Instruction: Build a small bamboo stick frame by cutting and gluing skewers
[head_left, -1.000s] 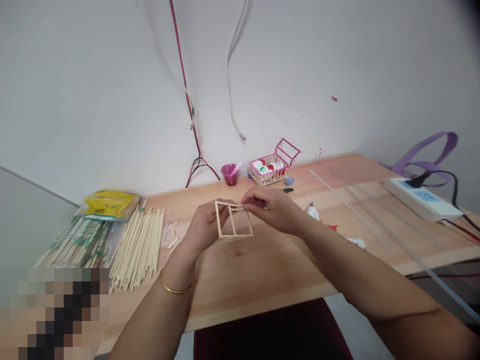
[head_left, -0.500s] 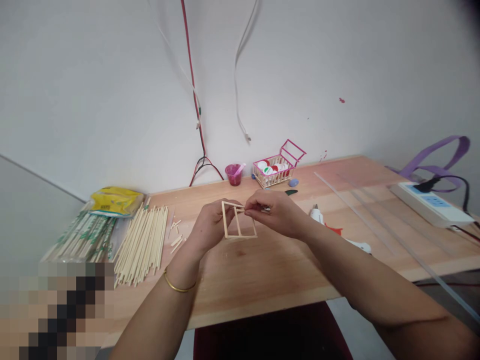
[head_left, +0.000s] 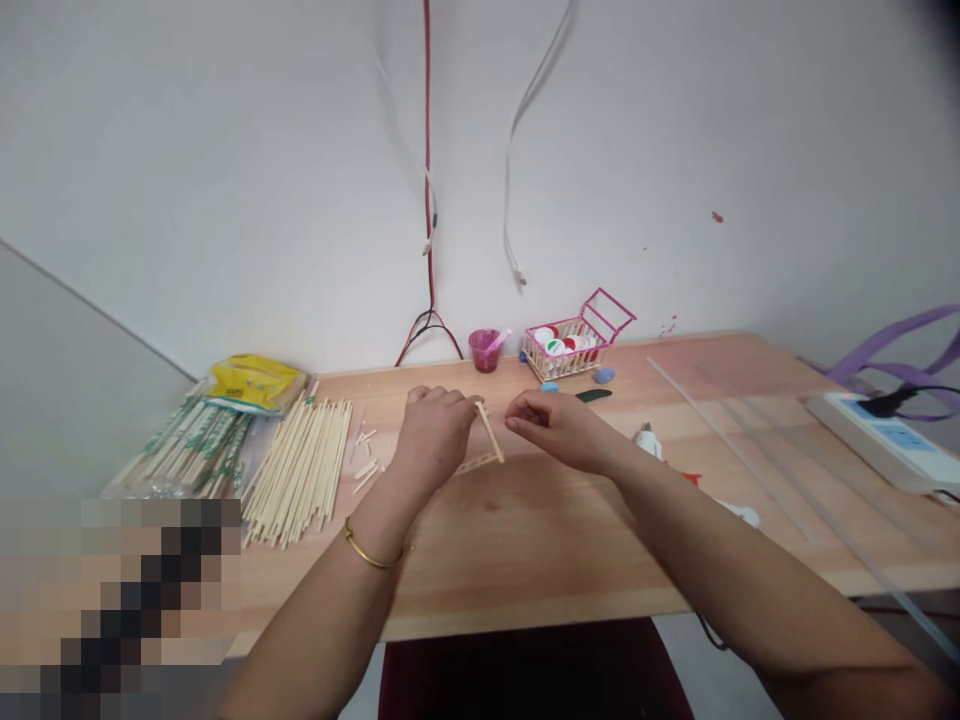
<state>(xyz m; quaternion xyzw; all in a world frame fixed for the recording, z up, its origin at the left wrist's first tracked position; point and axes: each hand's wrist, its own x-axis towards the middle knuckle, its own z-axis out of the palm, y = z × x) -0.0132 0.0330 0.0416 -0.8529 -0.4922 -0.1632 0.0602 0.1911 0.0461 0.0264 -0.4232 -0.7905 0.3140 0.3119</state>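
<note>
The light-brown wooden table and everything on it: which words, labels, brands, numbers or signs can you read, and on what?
No text reads clearly.
Yellow plastic bag: dark lettering, too blurred.
White-wrapped sticks with green marks: green print, too small.
White round disc with a green mark: too small to tell if it's lettering.

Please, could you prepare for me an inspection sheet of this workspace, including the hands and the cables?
Surface: wooden table, reddish in places.
Job's things: small stick frame, held tilted; loose sticks and short pieces at left.
Clutter: yellow package, pink cup, filled basket, white tool partly behind the right forearm.
Hands: left hand holds the frame; right hand is close beside it, fingers curled, no held thing visible.
Cables: red-and-black cable and white cables on the wall; black plug at the power strip.
Surroundings: pale wall with red marks.
</note>
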